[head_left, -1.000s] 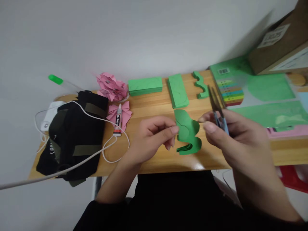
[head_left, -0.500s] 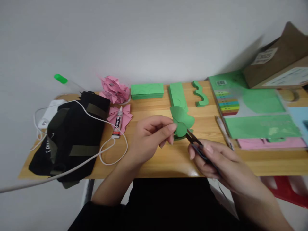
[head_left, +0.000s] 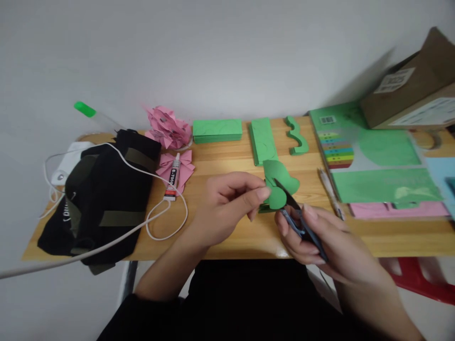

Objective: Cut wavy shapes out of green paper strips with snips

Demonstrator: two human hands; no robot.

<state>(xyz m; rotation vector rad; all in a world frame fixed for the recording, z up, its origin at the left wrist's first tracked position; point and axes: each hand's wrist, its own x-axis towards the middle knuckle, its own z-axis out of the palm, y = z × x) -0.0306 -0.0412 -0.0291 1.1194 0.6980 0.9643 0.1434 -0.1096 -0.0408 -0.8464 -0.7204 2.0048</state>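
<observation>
My left hand point(head_left: 236, 199) pinches the left edge of a piece of green paper point(head_left: 280, 175) with rounded, cut edges, held above the wooden table. In my right hand point(head_left: 316, 237) is a pair of dark scissors point(head_left: 293, 203). Their blades are parted around the paper, one lying over its face between two rounded lobes. Just beyond the paper lies a stack of green paper strips point(head_left: 263, 142) with curved outlines drawn on it. Another green stack point(head_left: 217, 130) lies to its left, and a pile of wavy green offcuts point(head_left: 296, 136) to its right.
On the left are a black bag point(head_left: 110, 203), a white cable point(head_left: 156, 219), a glue tube point(head_left: 172, 179) on folded pink paper, and a pink paper flower point(head_left: 168, 127). To the right are a pen point(head_left: 331, 192), a green paper pack point(head_left: 384, 184) and a cardboard box point(head_left: 415, 90).
The scissors have opened wider, with one blade now over the paper. The green paper has turned and shifted slightly right and down, uncovering more of the stack behind it.
</observation>
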